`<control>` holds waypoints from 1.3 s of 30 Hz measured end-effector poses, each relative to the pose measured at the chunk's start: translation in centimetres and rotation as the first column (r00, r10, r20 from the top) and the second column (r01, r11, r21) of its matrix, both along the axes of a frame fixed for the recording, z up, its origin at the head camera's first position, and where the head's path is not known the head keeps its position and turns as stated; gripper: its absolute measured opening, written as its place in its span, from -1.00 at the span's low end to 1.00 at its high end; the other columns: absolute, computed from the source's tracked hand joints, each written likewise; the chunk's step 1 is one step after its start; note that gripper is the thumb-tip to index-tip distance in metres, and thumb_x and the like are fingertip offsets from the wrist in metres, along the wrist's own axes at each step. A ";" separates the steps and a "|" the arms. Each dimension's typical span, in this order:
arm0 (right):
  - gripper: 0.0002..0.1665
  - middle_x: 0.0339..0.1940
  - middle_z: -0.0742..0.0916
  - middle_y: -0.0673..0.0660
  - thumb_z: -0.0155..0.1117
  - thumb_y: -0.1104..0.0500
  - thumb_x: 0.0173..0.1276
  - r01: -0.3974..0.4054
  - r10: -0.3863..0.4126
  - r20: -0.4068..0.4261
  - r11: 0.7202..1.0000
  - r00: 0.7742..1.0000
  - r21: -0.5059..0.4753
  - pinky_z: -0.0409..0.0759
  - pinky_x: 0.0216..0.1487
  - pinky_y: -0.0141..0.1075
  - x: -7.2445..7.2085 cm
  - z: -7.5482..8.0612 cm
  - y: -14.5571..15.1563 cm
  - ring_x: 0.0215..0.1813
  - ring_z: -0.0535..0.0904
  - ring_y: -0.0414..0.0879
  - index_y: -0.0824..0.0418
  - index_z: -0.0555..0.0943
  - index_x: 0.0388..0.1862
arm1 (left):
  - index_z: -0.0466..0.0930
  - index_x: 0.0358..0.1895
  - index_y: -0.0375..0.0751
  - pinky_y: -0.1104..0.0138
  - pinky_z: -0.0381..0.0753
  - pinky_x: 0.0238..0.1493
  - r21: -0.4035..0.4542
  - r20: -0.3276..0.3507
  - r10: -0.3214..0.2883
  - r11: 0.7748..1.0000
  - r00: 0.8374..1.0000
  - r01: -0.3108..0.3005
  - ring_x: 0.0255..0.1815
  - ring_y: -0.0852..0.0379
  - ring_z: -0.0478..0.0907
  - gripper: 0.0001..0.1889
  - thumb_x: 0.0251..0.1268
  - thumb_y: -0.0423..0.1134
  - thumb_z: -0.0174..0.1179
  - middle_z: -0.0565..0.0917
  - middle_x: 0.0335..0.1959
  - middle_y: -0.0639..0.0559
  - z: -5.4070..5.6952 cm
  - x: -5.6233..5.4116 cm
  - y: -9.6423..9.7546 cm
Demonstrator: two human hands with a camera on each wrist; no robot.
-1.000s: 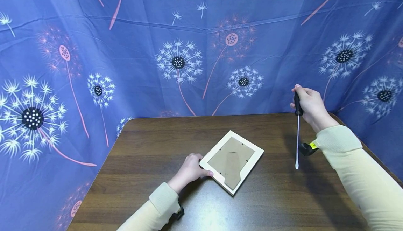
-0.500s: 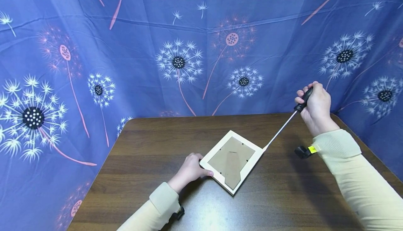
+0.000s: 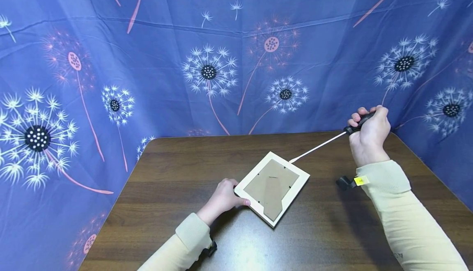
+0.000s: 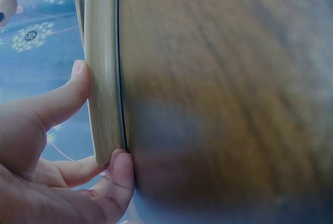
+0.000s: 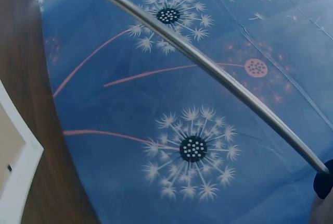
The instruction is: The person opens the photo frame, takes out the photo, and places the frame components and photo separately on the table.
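Note:
A picture frame (image 3: 272, 189) with a pale border and a brown backing board with a stand lies back side up. My left hand (image 3: 223, 201) grips its left corner, thumb on top and fingers at the edge; the left wrist view shows the thumb and fingertips pinching the frame's side (image 4: 104, 78). Off to the right, my right hand (image 3: 370, 133) holds a screwdriver (image 3: 318, 147) by its black handle, curled fingers around it. The long metal shaft slants down to the left, its tip beside the frame's upper right edge in the head view. Whether tip and frame touch, I cannot tell.
The brown wooden table (image 3: 177, 164) lies under the frame. A blue cloth (image 3: 162, 57) with dandelion prints hangs behind it and along both sides. A black wrist strap piece with a yellow tag (image 3: 361, 180) sits at the right cuff.
The screwdriver has swung from hanging upright to slanting left, its tip moving from the right of the table to the frame's right corner, then its upper edge. The left hand has stayed put.

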State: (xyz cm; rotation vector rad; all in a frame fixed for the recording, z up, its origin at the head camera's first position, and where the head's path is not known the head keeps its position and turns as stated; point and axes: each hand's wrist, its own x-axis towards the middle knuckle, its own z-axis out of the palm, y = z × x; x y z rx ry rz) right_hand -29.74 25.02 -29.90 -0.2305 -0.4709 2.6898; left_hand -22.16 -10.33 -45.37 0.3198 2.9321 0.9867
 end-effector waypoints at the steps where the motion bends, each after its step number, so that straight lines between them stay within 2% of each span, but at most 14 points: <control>1: -0.74 -0.71 0.45 0.15 -0.11 0.21 0.43 0.012 -0.012 0.009 1.000 1.000 -0.001 0.14 -0.81 -0.35 0.0 -0.2 -0.1 -0.76 0.23 -0.06 0.23 0.30 -0.50 | 0.61 -0.34 -0.27 0.20 0.47 -0.24 -0.002 0.001 -0.001 1.000 1.000 0.001 -0.28 0.03 0.46 -0.52 -0.34 -0.06 0.57 0.56 -0.40 -0.02 0.0 0.0 0.0; 7: -0.70 -0.72 0.43 0.12 -0.05 0.17 0.46 0.041 -0.040 0.038 0.999 0.998 -0.026 0.16 -0.82 -0.36 0.1 -2.0 -0.9 -0.78 0.23 -0.08 0.23 0.30 -0.51 | 0.60 -0.34 -0.27 0.20 0.48 -0.23 -0.027 0.007 -0.026 0.999 1.000 0.027 -0.27 0.01 0.48 -0.51 -0.33 -0.04 0.56 0.58 -0.42 -0.01 0.2 -0.2 -0.1; 14: -0.67 -0.74 0.42 0.09 -0.03 0.12 0.48 0.042 -0.039 0.080 0.999 0.996 -0.033 0.13 -0.83 -0.40 0.2 -4.8 -2.0 -0.81 0.21 -0.13 0.24 0.35 -0.50 | 0.59 -0.27 -0.32 0.20 0.48 -0.22 -0.075 0.043 -0.057 0.995 0.997 0.061 -0.26 0.02 0.46 -0.44 -0.29 0.02 0.54 0.58 -0.38 -0.04 0.7 -0.3 -0.1; 22: -0.64 -0.76 0.39 0.06 -0.06 0.09 0.49 0.086 -0.082 0.164 0.996 0.983 -0.014 0.10 -0.83 -0.41 0.0 -7.7 -3.4 -0.81 0.18 -0.15 0.21 0.30 -0.52 | 0.57 -0.13 -0.30 0.09 0.47 -0.06 -0.101 0.063 -0.032 0.994 0.998 0.038 -0.09 -0.09 0.45 -0.32 -0.32 0.11 0.53 0.58 -0.22 -0.09 0.8 0.0 0.2; 28: -0.63 -0.76 0.40 0.06 -0.06 0.10 0.49 0.146 -0.148 0.207 0.989 0.967 0.025 0.10 -0.82 -0.41 -0.2 -9.5 -4.5 -0.81 0.20 -0.16 0.21 0.29 -0.54 | 0.56 -0.07 -0.26 0.09 0.48 -0.10 -0.114 0.041 -0.037 0.993 0.998 0.041 -0.13 -0.07 0.44 -0.28 -0.36 0.12 0.54 0.57 -0.22 -0.07 0.5 -0.1 0.5; 33: -0.60 -0.77 0.40 0.09 -0.08 0.09 0.47 0.152 -0.142 0.217 0.988 0.966 -0.031 0.11 -0.81 -0.37 -0.1 -10.5 -5.4 -0.81 0.20 -0.12 0.22 0.30 -0.59 | 0.57 -0.10 -0.24 0.13 0.47 -0.14 -0.112 0.035 -0.039 0.993 0.999 0.042 -0.18 -0.04 0.43 -0.31 -0.35 0.10 0.54 0.55 -0.27 -0.04 0.3 -0.2 0.5; 39: -0.62 -0.75 0.40 0.09 -0.11 0.10 0.45 0.179 -0.158 0.222 0.981 0.962 -0.078 0.12 -0.80 -0.34 -0.2 -10.9 -6.2 -0.79 0.20 -0.10 0.21 0.32 -0.59 | 0.58 -0.11 -0.23 0.14 0.46 -0.14 -0.100 0.032 -0.033 0.994 0.999 0.036 -0.18 -0.05 0.42 -0.33 -0.35 0.08 0.54 0.55 -0.28 -0.04 0.3 -0.4 0.5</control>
